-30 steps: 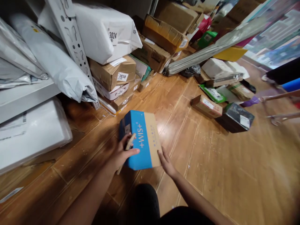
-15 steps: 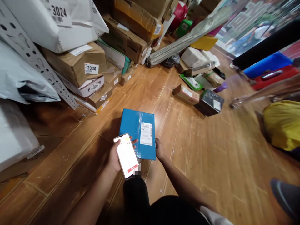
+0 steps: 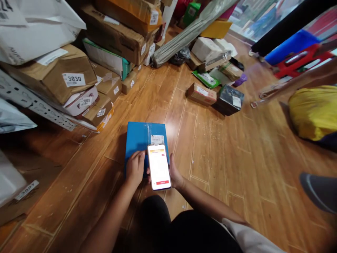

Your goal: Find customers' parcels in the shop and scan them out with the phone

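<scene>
My right hand (image 3: pixel 176 175) holds a lit smartphone (image 3: pixel 159 168), its thumb along the right edge and fingertips showing at the left edge. The screen is mostly white with a red bar near the bottom. My left hand (image 3: pixel 135 168) is just left of the phone, above the blue box, its fingers curled together with nothing visible in them. Whether it touches the box cannot be told. Below the hands, the blue box (image 3: pixel 137 135) sits on the wooden floor, with clear tape across it. Its white shipping label (image 3: pixel 157 139) is partly covered by the phone.
A metal shelf (image 3: pixel 50 112) at left carries parcels, among them a carton marked 3030 (image 3: pixel 60 72). Ahead on the floor lie a small brown carton (image 3: pixel 201 94) and a black-wrapped box (image 3: pixel 229 100). A yellow bag (image 3: pixel 313 112) stands at right, and a dark shoe (image 3: pixel 318 191) shows below it.
The phone has passed from my left hand to my right hand and moved right, over part of the label. My right hand has left the box's side. The view has shifted.
</scene>
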Demonstrator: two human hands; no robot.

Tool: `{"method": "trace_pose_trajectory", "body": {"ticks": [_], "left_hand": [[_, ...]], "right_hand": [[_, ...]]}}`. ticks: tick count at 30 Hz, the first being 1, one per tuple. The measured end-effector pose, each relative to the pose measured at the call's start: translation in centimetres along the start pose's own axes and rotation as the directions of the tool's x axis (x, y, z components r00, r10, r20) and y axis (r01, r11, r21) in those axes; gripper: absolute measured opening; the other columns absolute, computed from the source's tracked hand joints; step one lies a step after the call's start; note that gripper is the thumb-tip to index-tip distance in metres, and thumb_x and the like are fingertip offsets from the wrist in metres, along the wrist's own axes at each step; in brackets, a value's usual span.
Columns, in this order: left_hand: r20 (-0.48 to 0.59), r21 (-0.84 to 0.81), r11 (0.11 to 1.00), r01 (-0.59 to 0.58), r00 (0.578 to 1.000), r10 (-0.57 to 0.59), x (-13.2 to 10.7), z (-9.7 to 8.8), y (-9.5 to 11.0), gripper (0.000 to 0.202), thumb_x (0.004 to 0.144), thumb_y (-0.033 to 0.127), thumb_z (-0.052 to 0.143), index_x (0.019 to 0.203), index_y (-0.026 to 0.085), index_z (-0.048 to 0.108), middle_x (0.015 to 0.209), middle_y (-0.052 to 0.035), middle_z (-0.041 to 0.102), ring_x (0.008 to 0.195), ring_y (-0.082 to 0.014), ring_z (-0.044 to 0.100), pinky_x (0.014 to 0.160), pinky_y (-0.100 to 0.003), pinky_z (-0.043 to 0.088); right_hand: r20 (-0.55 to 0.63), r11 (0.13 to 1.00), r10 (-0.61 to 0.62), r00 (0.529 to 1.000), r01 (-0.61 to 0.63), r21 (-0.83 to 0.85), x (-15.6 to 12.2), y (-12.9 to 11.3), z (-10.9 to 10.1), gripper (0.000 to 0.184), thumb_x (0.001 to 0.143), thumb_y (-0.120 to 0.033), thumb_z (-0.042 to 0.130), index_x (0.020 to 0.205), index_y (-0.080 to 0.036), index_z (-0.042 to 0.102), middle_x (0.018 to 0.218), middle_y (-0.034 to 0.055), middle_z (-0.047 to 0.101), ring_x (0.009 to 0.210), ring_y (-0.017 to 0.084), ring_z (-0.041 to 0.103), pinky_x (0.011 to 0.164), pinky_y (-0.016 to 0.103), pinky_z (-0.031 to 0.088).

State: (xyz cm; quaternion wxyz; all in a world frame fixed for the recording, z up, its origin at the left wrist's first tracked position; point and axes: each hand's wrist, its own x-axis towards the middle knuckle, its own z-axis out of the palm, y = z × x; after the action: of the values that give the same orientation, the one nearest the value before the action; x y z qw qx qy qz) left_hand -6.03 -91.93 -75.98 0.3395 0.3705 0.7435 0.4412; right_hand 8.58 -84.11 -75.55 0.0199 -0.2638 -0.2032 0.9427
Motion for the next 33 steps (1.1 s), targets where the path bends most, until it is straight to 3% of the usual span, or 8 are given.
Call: {"method": "trace_pose_trajectory", "body": {"ticks": [2, 4, 7, 12, 18, 22, 27, 33], "left_hand": [[0.022, 0.347, 0.922, -0.17, 0.985, 0.173, 0.1, 0.8, -0.7, 0.045, 0.095, 0.037, 0.032, 0.125, 0.015, 0.059, 0.109, -0.0148, 0.063, 0.097, -0.0245, 0.059, 0.082, -0.035, 0.045], [0.141, 0.597, 0.766, -0.238, 0.971, 0.191, 0.1, 1.7, -1.0, 0.047, 0.095, 0.03, 0.034, 0.133, 0.011, 0.051, 0.105, -0.0159, 0.061, 0.096, -0.0268, 0.056, 0.082, -0.038, 0.045], [0.188, 0.752, 0.606, -0.259, 0.966, 0.179, 0.4, 3.0, -0.7, 0.048, 0.095, 0.028, 0.033, 0.138, 0.01, 0.046, 0.099, -0.0151, 0.06, 0.093, -0.0277, 0.055, 0.077, -0.039, 0.045], [0.195, 0.822, 0.52, -0.232, 0.973, 0.125, 1.6, 3.7, 0.7, 0.048, 0.095, 0.025, 0.031, 0.141, 0.022, 0.043, 0.097, -0.0142, 0.059, 0.085, -0.0263, 0.057, 0.065, -0.034, 0.043], [0.232, 0.854, 0.458, -0.246, 0.969, 0.088, 2.2, 3.7, 1.1, 0.05, 0.094, 0.021, 0.03, 0.142, 0.027, 0.041, 0.095, -0.0143, 0.058, 0.078, -0.0251, 0.06, 0.06, -0.033, 0.042], [0.231, 0.857, 0.458, -0.236, 0.971, 0.067, 2.2, 4.1, 1.1, 0.052, 0.093, 0.02, 0.028, 0.143, 0.028, 0.039, 0.094, -0.0144, 0.057, 0.076, -0.0254, 0.059, 0.059, -0.033, 0.041], [0.294, 0.8, 0.492, -0.343, 0.939, 0.178, 2.5, 5.1, 1.5, 0.051, 0.092, 0.012, 0.023, 0.139, 0.009, 0.044, 0.1, -0.0182, 0.059, 0.093, -0.0288, 0.054, 0.072, -0.039, 0.042], [0.308, 0.777, 0.525, -0.348, 0.937, 0.165, 3.0, 5.3, 1.8, 0.051, 0.093, 0.015, 0.025, 0.139, 0.019, 0.045, 0.101, -0.015, 0.059, 0.092, -0.0283, 0.052, 0.072, -0.039, 0.041]], "right_hand": [[-0.11, 0.994, -0.097, 0.989, 0.102, 0.045, -0.7, -1.6, -1.5, 0.099, 0.074, -0.086, 0.007, 0.107, -0.011, 0.061, 0.092, 0.0149, 0.071, 0.077, 0.025, 0.068, 0.08, 0.043, 0.05], [-0.208, 0.981, -0.169, 0.963, 0.186, 0.062, -1.3, -3.0, -2.8, 0.088, 0.08, -0.081, 0.011, 0.109, -0.013, 0.059, 0.092, 0.0124, 0.071, 0.075, 0.024, 0.068, 0.079, 0.042, 0.051], [-0.273, 0.973, -0.21, 0.939, 0.228, 0.037, -1.7, -4.2, -4.1, 0.076, 0.086, -0.073, 0.014, 0.113, -0.016, 0.056, 0.092, 0.0106, 0.071, 0.075, 0.024, 0.068, 0.078, 0.043, 0.05], [-0.273, 0.971, -0.22, 0.936, 0.238, 0.033, -1.2, -4.3, -4.9, 0.073, 0.086, -0.071, 0.014, 0.117, -0.017, 0.052, 0.091, 0.01, 0.071, 0.074, 0.025, 0.067, 0.082, 0.044, 0.048], [-0.205, 0.976, -0.211, 0.956, 0.219, 0.017, -1.0, -4.0, -5.3, 0.079, 0.086, -0.073, 0.008, 0.119, -0.015, 0.051, 0.092, 0.0118, 0.071, 0.078, 0.026, 0.068, 0.078, 0.042, 0.049], [-0.2, 0.972, -0.234, 0.951, 0.236, -0.019, -0.9, -3.8, -5.5, 0.079, 0.087, -0.072, 0.009, 0.123, -0.014, 0.049, 0.095, 0.0132, 0.071, 0.078, 0.026, 0.068, 0.08, 0.043, 0.05], [-0.203, 0.967, -0.253, 0.946, 0.251, -0.033, -0.9, -3.8, -5.4, 0.082, 0.088, -0.069, 0.003, 0.122, -0.012, 0.05, 0.095, 0.0146, 0.071, 0.077, 0.025, 0.069, 0.079, 0.042, 0.051], [-0.211, 0.959, -0.282, 0.936, 0.277, -0.057, -0.7, -3.7, -5.3, 0.085, 0.088, -0.069, 0.001, 0.123, -0.009, 0.05, 0.096, 0.0162, 0.071, 0.077, 0.025, 0.069, 0.08, 0.042, 0.052]]}}
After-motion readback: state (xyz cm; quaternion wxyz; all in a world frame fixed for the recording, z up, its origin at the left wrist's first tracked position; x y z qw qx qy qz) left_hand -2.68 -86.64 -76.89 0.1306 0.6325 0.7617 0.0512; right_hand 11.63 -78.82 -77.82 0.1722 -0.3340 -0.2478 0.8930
